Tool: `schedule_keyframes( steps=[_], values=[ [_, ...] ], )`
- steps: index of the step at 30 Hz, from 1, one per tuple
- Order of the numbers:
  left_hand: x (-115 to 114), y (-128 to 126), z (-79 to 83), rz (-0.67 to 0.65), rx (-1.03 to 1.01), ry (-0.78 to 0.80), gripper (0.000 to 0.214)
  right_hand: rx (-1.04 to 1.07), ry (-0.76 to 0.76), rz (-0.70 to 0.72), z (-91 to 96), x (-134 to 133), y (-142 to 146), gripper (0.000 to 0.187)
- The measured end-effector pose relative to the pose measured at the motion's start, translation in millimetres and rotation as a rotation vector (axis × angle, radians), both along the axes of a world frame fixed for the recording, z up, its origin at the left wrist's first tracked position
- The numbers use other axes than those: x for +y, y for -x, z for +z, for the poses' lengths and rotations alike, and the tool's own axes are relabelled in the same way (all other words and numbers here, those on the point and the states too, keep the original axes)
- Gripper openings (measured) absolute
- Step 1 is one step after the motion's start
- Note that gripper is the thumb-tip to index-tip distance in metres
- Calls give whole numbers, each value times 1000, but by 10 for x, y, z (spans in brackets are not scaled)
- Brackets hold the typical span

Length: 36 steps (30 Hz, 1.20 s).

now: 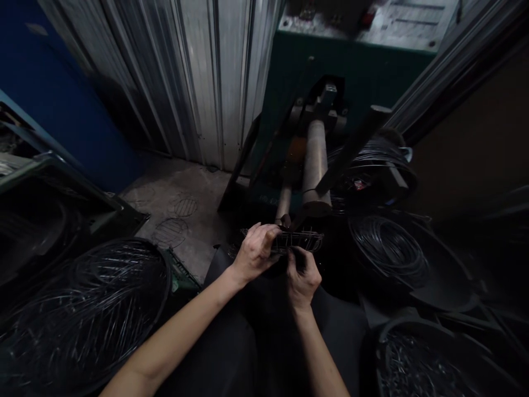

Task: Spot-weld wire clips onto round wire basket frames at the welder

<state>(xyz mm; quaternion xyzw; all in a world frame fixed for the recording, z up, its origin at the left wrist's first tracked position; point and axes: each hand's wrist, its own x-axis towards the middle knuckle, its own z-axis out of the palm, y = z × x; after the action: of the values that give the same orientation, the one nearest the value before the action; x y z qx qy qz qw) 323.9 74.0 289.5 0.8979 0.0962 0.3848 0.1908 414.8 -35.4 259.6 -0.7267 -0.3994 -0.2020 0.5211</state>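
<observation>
A round wire grille (pixel 298 240) lies nearly flat, seen edge on, just below the two metal rollers (pixel 314 160) of a green machine (pixel 347 71). My left hand (pixel 254 251) grips the grille's left rim with its fingers curled over the wires. My right hand (pixel 303 275) is closed on the grille's near edge from below. Both forearms reach forward over my dark-clothed lap.
A stack of round wire grilles (pixel 82 309) stands at my left. Coils of black wire (pixel 388 248) sit at the right, with a tub of small wire pieces (pixel 417 364) at the lower right. Loose grilles (pixel 177 218) lie on the concrete floor. Corrugated metal sheeting (pixel 198 77) rises behind.
</observation>
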Motion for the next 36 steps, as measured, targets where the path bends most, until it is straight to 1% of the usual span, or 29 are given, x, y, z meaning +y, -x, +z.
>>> schedule_keyframes(
  steps=[7,14,17,19,21,25,30,32,33,35,36],
  values=[
    [58,-7,-11,-15,-25,-19,46,42,25,-12,-21,26,-16,17],
    [97,-26,-54,-17,-59,-116,37,18,17,-24,12,56,23,16],
    [114,-27,-53,-41,-14,-100,39,-5,37,-11,43,44,29,17],
    [121,-17,-45,-42,27,-68,43,-2,57,-15,48,-11,42,17],
    [124,-5,-35,-45,54,-39,45,25,54,-49,27,-99,69,17],
    [121,1,-11,-66,76,6,47,54,74,-138,-80,-229,109,26],
    [116,0,26,-58,54,-15,50,12,131,-167,-169,-133,29,31],
    [139,53,-2,-68,94,8,57,-1,131,-191,-176,-103,-14,32],
    [160,95,-34,-71,115,37,65,-2,128,-201,-181,-100,-30,32],
    [219,194,-137,-48,131,111,84,1,131,-210,-194,-103,-43,32],
    [255,240,-199,-19,130,149,89,5,137,-212,-202,-100,-40,32]
  ],
)
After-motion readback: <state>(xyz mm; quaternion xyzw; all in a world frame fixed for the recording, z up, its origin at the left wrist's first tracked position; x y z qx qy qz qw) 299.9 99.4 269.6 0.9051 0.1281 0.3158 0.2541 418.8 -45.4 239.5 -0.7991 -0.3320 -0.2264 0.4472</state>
